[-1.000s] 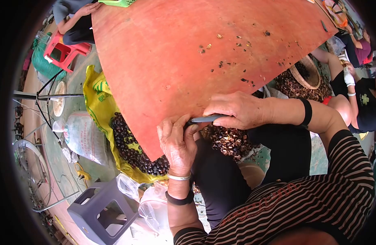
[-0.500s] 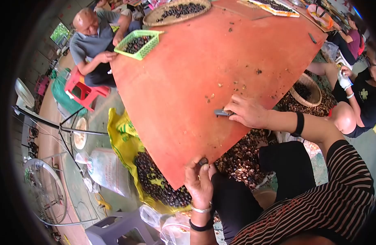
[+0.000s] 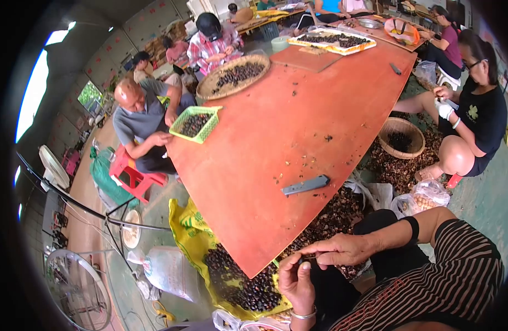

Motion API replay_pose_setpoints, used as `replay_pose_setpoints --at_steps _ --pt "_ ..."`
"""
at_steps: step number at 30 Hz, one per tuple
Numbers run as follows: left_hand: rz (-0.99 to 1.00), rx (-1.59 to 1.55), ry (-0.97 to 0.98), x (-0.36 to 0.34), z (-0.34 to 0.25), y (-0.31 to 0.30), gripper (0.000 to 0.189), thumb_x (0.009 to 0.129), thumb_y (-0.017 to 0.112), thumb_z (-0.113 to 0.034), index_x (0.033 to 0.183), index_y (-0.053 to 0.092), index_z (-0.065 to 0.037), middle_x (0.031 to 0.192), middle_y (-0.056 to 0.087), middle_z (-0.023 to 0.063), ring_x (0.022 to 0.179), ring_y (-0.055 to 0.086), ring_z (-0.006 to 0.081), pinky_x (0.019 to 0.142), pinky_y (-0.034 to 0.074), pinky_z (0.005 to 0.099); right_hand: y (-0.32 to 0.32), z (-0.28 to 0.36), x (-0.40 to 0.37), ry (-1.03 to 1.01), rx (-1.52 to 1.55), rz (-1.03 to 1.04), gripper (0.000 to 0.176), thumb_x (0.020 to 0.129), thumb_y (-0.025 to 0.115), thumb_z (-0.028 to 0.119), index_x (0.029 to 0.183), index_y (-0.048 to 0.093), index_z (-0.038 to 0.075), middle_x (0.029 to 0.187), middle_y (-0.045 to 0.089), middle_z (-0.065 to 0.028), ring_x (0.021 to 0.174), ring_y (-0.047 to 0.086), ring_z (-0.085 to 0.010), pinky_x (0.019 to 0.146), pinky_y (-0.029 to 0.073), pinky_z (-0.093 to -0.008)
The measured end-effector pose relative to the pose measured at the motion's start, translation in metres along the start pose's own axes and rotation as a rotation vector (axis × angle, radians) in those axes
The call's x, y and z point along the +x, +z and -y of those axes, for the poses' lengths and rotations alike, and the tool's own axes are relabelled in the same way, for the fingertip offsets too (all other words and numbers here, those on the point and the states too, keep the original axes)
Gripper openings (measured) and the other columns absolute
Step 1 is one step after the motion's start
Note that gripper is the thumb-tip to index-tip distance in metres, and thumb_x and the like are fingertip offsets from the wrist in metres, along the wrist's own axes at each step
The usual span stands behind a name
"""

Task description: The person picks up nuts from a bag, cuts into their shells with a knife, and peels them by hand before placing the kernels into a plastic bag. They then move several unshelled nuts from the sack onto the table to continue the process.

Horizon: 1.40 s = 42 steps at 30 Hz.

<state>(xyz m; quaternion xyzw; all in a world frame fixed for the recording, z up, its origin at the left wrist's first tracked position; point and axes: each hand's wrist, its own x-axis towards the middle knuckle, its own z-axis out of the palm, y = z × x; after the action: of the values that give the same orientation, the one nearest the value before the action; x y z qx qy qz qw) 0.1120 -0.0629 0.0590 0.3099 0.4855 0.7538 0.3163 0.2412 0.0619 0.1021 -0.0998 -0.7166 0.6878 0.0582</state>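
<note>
My left hand [image 3: 299, 287] is raised at the table's near corner, thumb and fingers pinched on a small dark nut [image 3: 308, 258], which is largely hidden by fingers. From the right, my right hand [image 3: 345, 249] meets it, its fingertips closed at the same nut. On the orange-red table [image 3: 248, 182] lies a grey tool that looks like a utility knife [image 3: 306, 185], apart from both hands. Beneath the table corner, a yellow sack [image 3: 194, 229] lies open with many dark nuts [image 3: 254, 291] in it.
Dark shells [image 3: 334, 218] are heaped on the floor by my knees. A green basket [image 3: 207, 129], a round woven tray [image 3: 259, 60] and a white tray [image 3: 342, 48] hold dark nuts along the table. People sit left and right; one works over a woven basket [image 3: 411, 128].
My right hand has let go of the grey tool on the table and come down to the nut in my left hand. The view has tilted up, showing more people.
</note>
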Motion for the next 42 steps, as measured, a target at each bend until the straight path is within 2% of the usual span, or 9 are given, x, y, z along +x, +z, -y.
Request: replay_pose_setpoints --at_steps 2,3,6,13,17,24,29,33,42 --pt "0.035 0.035 0.0 -0.009 -0.001 0.001 0.022 0.086 0.063 -0.002 0.108 0.058 -0.002 0.098 0.063 0.0074 0.086 0.059 0.0136 0.08 0.049 0.027 0.007 0.002 -0.009 -0.044 0.023 -0.037 0.048 0.098 0.045 0.024 0.141 0.034 0.006 0.087 0.054 -0.003 0.08 0.053 -0.0109 0.073 0.046 -0.0267" --pt "0.043 0.021 -0.004 -0.012 -0.001 0.002 0.022 0.086 0.063 -0.002 0.108 0.059 -0.002 0.097 0.063 0.0068 0.086 0.06 0.0137 0.079 0.05 0.0268 0.009 0.005 -0.016 0.045 0.099 -0.012 0.047 0.098 0.044 0.023 0.14 0.034 0.006 0.087 0.053 -0.0024 0.077 0.051 -0.0097 0.07 0.045 -0.0249" --pt "0.073 0.019 -0.035 -0.023 -0.006 0.001 0.021 0.086 0.063 -0.002 0.107 0.059 -0.002 0.097 0.063 0.0068 0.085 0.06 0.0139 0.077 0.05 0.0266 0.022 -0.001 -0.03 0.062 0.252 0.006 0.048 0.096 0.046 0.022 0.14 0.033 0.007 0.083 0.053 -0.0022 0.064 0.046 -0.007 0.058 0.041 -0.0217" --pt "0.127 0.047 -0.121 -0.047 -0.015 -0.005 0.022 0.085 0.063 0.001 0.107 0.06 0.0 0.094 0.063 0.0054 0.081 0.059 0.0122 0.076 0.049 0.0257 0.045 -0.013 -0.051 0.115 0.48 -0.06 0.044 0.095 0.051 0.016 0.136 0.038 0.008 0.079 0.054 -0.0017 0.056 0.043 -0.0037 0.046 0.036 -0.0177" --pt "0.144 0.029 -0.113 -0.056 -0.02 0.001 0.023 0.083 0.064 0.005 0.105 0.062 0.0 0.1 0.06 0.004 0.092 0.056 0.0111 0.085 0.045 0.0241 0.053 -0.016 -0.059 0.09 0.507 -0.094 0.042 0.095 0.051 0.015 0.135 0.04 0.007 0.079 0.054 -0.0002 0.056 0.043 -0.0034 0.046 0.037 -0.0184" --pt "0.201 -0.035 -0.171 -0.058 -0.017 -0.002 0.024 0.085 0.062 0.005 0.108 0.061 -0.001 0.105 0.06 0.0041 0.094 0.055 0.0104 0.084 0.045 0.0236 0.058 0.004 -0.068 0.139 0.474 -0.08 0.045 0.094 0.053 0.014 0.136 0.036 0.008 0.078 0.054 -0.002 0.056 0.042 -0.004 0.046 0.036 -0.0185" --pt "0.252 -0.127 -0.201 -0.062 -0.021 0.001 0.022 0.088 0.058 0.002 0.11 0.06 -0.002 0.106 0.059 0.0033 0.095 0.055 0.0104 0.085 0.045 0.024 0.061 -0.006 -0.073 0.097 0.719 -0.081 0.042 0.093 0.055 0.011 0.131 0.038 0.008 0.078 0.054 -0.0045 0.054 0.04 -0.0056 0.046 0.035 -0.0199" --pt "0.207 -0.033 -0.13 -0.067 -0.01 0.004 0.019 0.09 0.055 0.0 0.109 0.058 -0.002 0.099 0.058 0.0027 0.085 0.056 0.0113 0.079 0.046 0.0255 0.063 -0.007 -0.075 0.052 0.694 -0.129 0.037 0.092 0.056 0.011 0.127 0.044 0.008 0.076 0.054 -0.0045 0.053 0.039 -0.0057 0.046 0.035 -0.0212" --pt "0.188 -0.098 -0.055 -0.066 -0.021 0.015 0.019 0.09 0.057 0.0 0.109 0.057 -0.003 0.103 0.056 0.0007 0.093 0.052 0.0077 0.084 0.044 0.0229 0.067 0.004 -0.073 0.08 0.637 -0.186 0.037 0.094 0.055 0.019 0.128 0.043 0.01 0.075 0.054 -0.0028 0.053 0.04 -0.0053 0.047 0.034 -0.0193"
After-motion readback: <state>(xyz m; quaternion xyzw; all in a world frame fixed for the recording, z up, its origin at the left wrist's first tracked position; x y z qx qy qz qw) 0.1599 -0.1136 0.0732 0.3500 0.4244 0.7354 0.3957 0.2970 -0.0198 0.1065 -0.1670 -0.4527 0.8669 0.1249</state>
